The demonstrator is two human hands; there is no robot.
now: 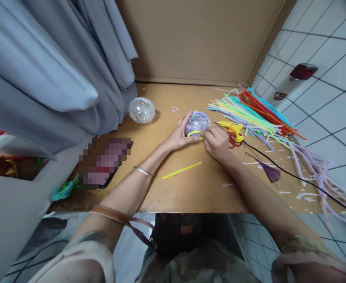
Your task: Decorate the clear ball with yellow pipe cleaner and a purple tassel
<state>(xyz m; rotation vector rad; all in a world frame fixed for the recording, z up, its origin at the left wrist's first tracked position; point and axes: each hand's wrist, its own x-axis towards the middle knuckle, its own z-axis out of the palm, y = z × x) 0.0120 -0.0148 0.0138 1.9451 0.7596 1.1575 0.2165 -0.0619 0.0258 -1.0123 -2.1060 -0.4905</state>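
The purple ball (196, 122) sits above a brown wooden table (179, 196), with a grey-blue curtain (84, 59) on the left, a brown board (196, 39) behind and a white tiled wall (338, 94) on the right. A clear container (291, 86) with a dark red lid is by the tiles.

There are two balls, counting one clear ball (142, 110) resting apart on the left. One yellow glue gun (233, 129) lies over one pair of red scissors (235, 141); near them are one purple tassel (270, 172), one loose yellow stem (181, 170) and one small pale curl (175, 109). The heap of coloured stems (258, 114) is too tangled to count.

The left hand (179, 135) cups the purple ball from its left side, thumb along the near edge. The right hand (203, 135) has its fingers pinched at the right end of the yellow strip (194, 133), at the ball's near right edge.
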